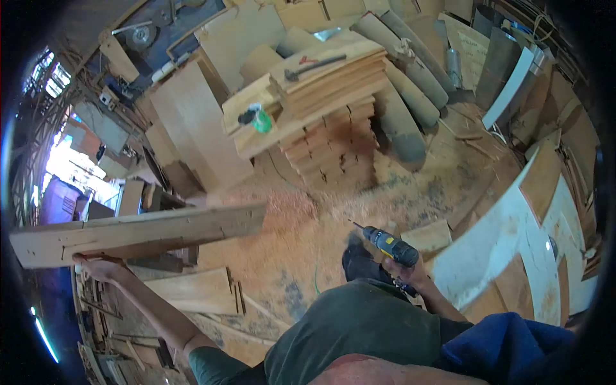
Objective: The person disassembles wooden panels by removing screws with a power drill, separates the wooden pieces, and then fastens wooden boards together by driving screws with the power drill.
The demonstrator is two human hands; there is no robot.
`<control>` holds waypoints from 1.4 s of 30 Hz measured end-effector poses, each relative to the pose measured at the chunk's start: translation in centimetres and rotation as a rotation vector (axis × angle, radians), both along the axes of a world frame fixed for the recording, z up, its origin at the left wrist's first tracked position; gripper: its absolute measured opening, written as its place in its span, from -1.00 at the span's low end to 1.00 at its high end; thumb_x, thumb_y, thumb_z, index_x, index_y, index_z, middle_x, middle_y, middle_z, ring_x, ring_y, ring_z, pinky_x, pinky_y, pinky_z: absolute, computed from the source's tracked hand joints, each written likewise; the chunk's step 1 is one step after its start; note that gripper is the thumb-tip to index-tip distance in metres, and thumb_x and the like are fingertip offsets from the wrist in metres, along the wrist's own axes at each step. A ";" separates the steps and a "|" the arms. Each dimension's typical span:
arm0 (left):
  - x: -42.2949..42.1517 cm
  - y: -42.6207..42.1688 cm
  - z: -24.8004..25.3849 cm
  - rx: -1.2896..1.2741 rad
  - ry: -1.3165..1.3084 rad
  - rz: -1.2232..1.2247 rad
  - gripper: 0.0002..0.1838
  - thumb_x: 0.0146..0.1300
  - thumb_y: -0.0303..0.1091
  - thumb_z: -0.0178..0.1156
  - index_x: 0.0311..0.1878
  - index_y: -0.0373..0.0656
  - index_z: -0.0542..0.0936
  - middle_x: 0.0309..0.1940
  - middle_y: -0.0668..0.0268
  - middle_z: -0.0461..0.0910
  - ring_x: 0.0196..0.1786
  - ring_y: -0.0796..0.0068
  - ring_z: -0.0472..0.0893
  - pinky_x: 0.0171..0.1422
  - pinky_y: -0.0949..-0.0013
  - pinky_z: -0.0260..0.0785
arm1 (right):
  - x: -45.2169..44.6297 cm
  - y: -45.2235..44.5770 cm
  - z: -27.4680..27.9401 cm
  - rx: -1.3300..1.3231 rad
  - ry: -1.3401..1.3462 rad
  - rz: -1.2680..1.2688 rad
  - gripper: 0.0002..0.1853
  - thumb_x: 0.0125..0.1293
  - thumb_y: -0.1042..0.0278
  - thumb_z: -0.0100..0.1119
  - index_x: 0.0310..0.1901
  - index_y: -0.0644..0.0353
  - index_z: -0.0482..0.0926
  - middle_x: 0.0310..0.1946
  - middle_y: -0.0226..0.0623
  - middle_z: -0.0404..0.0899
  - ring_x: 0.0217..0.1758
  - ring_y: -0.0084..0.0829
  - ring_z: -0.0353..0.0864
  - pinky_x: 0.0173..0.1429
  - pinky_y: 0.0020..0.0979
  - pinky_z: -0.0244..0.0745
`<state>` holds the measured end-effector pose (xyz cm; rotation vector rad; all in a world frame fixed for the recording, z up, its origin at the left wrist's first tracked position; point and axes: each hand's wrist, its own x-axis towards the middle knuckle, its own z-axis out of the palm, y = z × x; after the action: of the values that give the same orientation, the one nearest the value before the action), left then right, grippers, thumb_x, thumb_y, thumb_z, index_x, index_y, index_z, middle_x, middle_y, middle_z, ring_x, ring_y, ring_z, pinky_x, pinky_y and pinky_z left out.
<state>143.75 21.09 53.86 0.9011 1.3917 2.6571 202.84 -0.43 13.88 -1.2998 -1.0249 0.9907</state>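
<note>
My left hand (108,269) grips the lower edge of a long, thick wooden board (147,232), near its left end. The board is held up off the floor, and small dark marks dot its face. Part of my left fingers is hidden behind the wood. Down by my right side, my right hand (410,273) is wrapped round the handle of a yellow and black cordless drill (389,245). Its thin bit points up and left, apart from the board.
A hammer (314,67) and a green-labelled bottle (262,120) rest on stacked wooden boards (333,90). Rolled sheets (410,90) lean behind them. White curved panels (494,244) stand at right. Sawdust covers the floor (256,263), where a flat panel (192,292) lies.
</note>
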 end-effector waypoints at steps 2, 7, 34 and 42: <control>3.3 7.0 2.5 0.006 0.023 -0.107 -0.28 0.55 0.23 -0.22 0.44 -0.22 0.33 0.31 0.07 0.42 0.29 0.17 0.48 0.37 0.06 0.35 | 1.8 6.0 4.5 -0.064 -0.266 -0.002 -0.71 0.26 0.22 0.43 -0.13 0.25 0.65 -0.33 -0.28 0.70 -0.22 -0.49 0.68 -0.09 -0.34 0.55; 10.1 26.7 6.9 -0.177 0.371 -0.298 -0.25 0.54 0.27 -0.24 0.41 -0.24 0.38 0.16 0.09 0.54 0.20 0.25 0.54 0.32 0.08 0.38 | 6.3 19.7 4.3 -0.026 0.053 -0.102 -0.69 0.29 0.40 0.35 0.01 0.30 0.57 -0.23 -0.32 0.67 -0.17 -0.45 0.68 -0.04 -0.40 0.58; 65.1 96.3 -26.3 -0.683 1.515 -1.266 -0.32 0.48 0.16 -0.04 -0.23 -0.41 0.66 -0.33 -0.25 0.64 -0.21 -0.21 0.66 -0.04 -0.01 0.45 | 29.6 85.4 17.0 -0.082 -1.429 -0.397 -0.28 0.26 0.45 0.12 0.49 -0.08 0.23 -0.25 -0.09 0.56 -0.19 -0.04 0.66 -0.16 -0.09 0.54; 63.7 95.4 -26.3 -0.452 1.840 -0.993 -0.51 0.46 -0.01 -0.01 -0.24 -0.30 0.65 -0.28 -0.07 0.65 -0.14 -0.13 0.65 0.00 -0.09 0.46 | 30.2 89.5 11.1 -0.118 -1.265 -0.331 -0.34 0.27 0.48 0.08 0.44 0.16 0.24 -0.09 0.12 0.52 -0.18 0.09 0.67 -0.12 -0.01 0.57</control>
<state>207.47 116.45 27.53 2.8904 0.7757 0.3212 233.03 89.04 25.03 -2.1610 -1.5762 -0.1508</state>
